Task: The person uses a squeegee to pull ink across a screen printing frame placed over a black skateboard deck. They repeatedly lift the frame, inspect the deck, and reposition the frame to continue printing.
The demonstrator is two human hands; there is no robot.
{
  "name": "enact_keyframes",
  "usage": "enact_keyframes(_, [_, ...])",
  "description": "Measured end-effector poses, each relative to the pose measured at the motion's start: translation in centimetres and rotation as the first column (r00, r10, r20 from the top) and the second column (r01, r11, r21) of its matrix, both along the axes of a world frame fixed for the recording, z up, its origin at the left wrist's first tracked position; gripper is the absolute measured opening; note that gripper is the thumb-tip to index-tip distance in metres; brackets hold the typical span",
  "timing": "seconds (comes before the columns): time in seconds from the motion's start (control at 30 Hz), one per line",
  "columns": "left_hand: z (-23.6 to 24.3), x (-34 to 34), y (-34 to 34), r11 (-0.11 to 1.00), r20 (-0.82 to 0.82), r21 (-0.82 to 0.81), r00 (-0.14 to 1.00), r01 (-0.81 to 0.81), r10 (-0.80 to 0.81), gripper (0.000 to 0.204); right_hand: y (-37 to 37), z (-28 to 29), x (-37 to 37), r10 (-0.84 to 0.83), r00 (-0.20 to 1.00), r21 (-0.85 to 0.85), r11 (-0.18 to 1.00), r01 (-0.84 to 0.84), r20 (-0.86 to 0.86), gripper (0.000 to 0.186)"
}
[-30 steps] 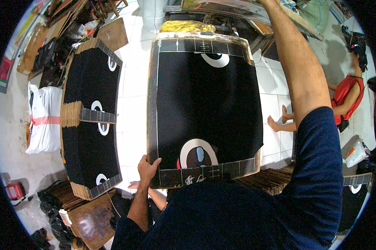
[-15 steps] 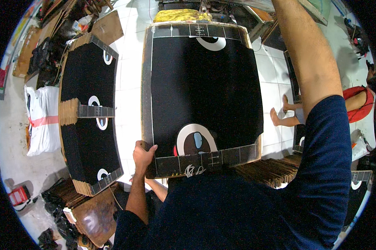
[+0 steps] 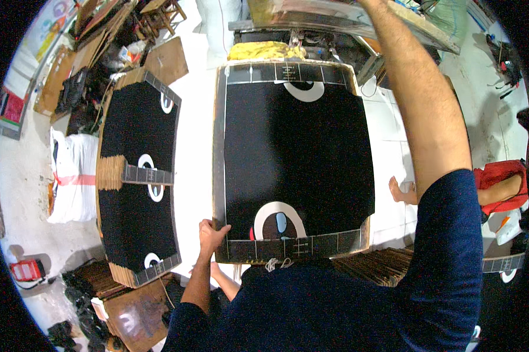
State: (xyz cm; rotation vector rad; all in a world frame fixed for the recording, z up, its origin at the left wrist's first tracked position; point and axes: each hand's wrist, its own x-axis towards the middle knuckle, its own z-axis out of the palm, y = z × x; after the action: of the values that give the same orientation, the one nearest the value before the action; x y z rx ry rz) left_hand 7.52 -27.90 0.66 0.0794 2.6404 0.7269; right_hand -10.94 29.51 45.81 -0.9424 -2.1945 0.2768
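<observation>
In front of me lies a large board (image 3: pixel 299 146) covered in black cloth, with white eye-shaped prints at its far and near ends. Dark ruled strips cross both ends. My left hand (image 3: pixel 213 236) grips the near left corner, its thumb over the top and its fingers at the side edge. My right arm (image 3: pixel 434 111) stretches up and forward past the far right of the board. The right hand itself lies beyond the upper rim, close to a long, pale-edged frame (image 3: pixel 334 28) that slants across the far end. What that hand holds is hidden.
To the left stands a stack of similar black-covered boards (image 3: pixel 138 229). A white sack (image 3: pixel 74 199) is beside it. Yellow cloth (image 3: pixel 258 51) lies past the far edge. Another person's bare foot (image 3: pixel 400 190) rests on the floor at right. Stacked board edges (image 3: pixel 376 264) show near my right side.
The view has shifted, so the board sits lower and more of the slanted frame shows at the top. My left hand remains at the near left corner; my right arm is still extended.
</observation>
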Motion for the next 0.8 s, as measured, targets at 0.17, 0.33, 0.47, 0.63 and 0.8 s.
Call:
enact_keyframes(0.17, [3.3, -3.4, 3.4, 0.996, -0.129, -0.034, 0.988, 0.085, -0.089, 0.082, -1.2, -2.6, 2.7, 0.066, 0.998, -0.031, 0.997, -0.066, 0.013, 0.048])
enact_keyframes(0.33, [13.8, -9.4, 18.8, 0.731, -0.036, 0.682, 0.999, 0.03, -0.007, 0.078, -3.1, -12.2, 7.1, 0.211, 0.964, 0.159, 0.97, -0.185, -0.165, 0.033])
enact_keyframes(0.47, [18.6, -10.1, 28.9, -0.129, 0.573, 0.805, 0.815, -0.58, -0.091, 0.075, -5.6, -22.7, 12.4, 0.342, 0.909, 0.266, 0.923, -0.278, -0.239, 0.018])
enact_keyframes(0.63, [11.7, -8.6, 31.1, -0.139, 0.925, 0.359, 0.331, -0.923, 0.189, 0.081, -6.2, -33.0, 15.3, 0.364, 0.93, -0.111, 0.927, -0.358, 0.044, 0.024])
enact_keyframes(0.8, [3.5, -6.4, 28.1, 0.437, 0.479, 0.575, 0.717, -0.692, 0.506, 0.088, 3.0, -37.8, 5.0, 0.406, 0.911, 0.043, 0.911, -0.41, 0.072, 0.053])
